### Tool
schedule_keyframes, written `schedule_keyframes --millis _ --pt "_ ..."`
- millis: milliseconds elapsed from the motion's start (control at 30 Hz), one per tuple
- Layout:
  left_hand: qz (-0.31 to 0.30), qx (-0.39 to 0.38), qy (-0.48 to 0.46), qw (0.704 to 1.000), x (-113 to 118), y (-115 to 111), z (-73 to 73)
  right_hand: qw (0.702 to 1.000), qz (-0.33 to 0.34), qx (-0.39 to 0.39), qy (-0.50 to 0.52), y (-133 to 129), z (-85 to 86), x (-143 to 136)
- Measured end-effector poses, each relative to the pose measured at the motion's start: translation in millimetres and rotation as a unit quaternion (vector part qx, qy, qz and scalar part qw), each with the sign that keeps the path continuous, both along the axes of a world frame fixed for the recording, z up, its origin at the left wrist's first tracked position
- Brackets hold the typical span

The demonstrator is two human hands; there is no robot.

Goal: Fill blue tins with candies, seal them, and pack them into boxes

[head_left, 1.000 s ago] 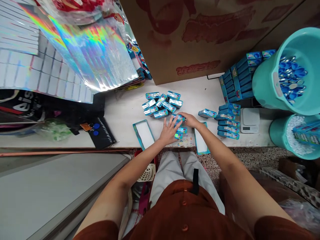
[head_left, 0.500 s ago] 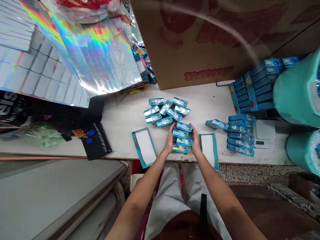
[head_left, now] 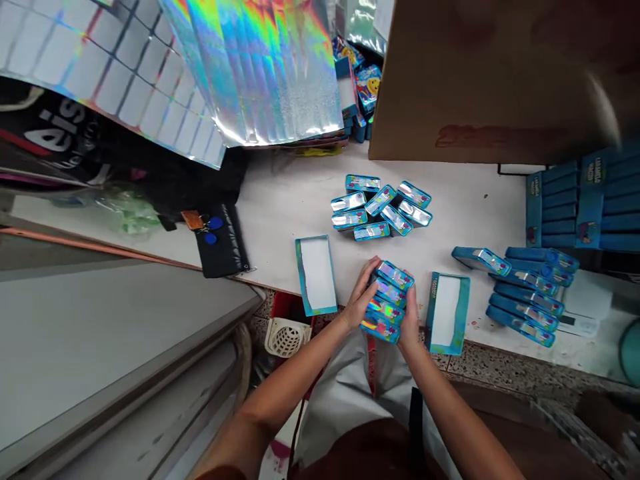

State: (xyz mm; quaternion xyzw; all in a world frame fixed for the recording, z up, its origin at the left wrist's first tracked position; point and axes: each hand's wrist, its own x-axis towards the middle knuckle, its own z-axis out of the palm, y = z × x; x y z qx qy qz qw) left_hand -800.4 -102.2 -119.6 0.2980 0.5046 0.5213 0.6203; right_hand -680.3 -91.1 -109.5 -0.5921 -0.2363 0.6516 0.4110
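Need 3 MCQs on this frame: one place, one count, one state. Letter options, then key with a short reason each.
1. Where is the row of small blue boxes that the hands grip?
A. at the table's near edge, between two open trays
B. inside the cardboard carton
C. on the black pouch

2. How many open white-bottomed trays lie on the table?
A. one
B. two
C. four

3. How do the hands hold the row?
A. one hand only
B. pressed from both ends
C. not touching

Key: 1 A, the row sits between left tray and right tray. 2 B, just those two show. 3 B, left hand and right hand clamp opposite ends.
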Motion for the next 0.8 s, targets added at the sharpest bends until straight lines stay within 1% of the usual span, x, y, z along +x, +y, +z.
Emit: schedule_keyframes --millis 67,133,167,233,333,400,500,600,667,800 --pt "0.02 -0.009 0.019 1.0 -24 -14 17.6 0.999 0.039 0.023 -0.001 -10 14.5 -21" --pt "0.069 -0.023 0.045 0.996 -48 -27 30.4 0.994 0.095 0.043 0.023 -12 23.8 -47" --pt "0.097 -0.031 0.06 0.993 -60 -32 34.5 0.99 0.124 0.049 0.042 -10 25.9 -60" --pt "0.157 -0.039 0.089 0.983 -79 -39 38.0 0.979 0.179 0.051 0.084 -3 24.5 -87" --pt "0.231 -0.032 0.111 0.966 -99 -38 33.4 0.964 0.232 0.045 0.12 14 12.9 -120" --pt "0.257 -0.024 0.107 0.96 -106 -31 26.4 0.96 0.245 0.051 0.123 25 3.3 -134" --pt "0.271 -0.009 0.072 0.96 -113 -19 15.5 0.959 0.249 0.059 0.118 37 -8.1 -143" --pt "0.274 -0.005 0.032 0.961 -118 -13 8.8 0.961 0.243 0.049 0.125 41 -13.5 -146" --pt "0.278 -0.008 0.025 0.96 -121 -12 6.5 0.965 0.231 0.047 0.119 40 -14.6 -148" --pt "0.297 -0.015 0.018 0.955 -128 -15 0.7 0.972 0.211 0.067 0.075 36 -17.1 -159"
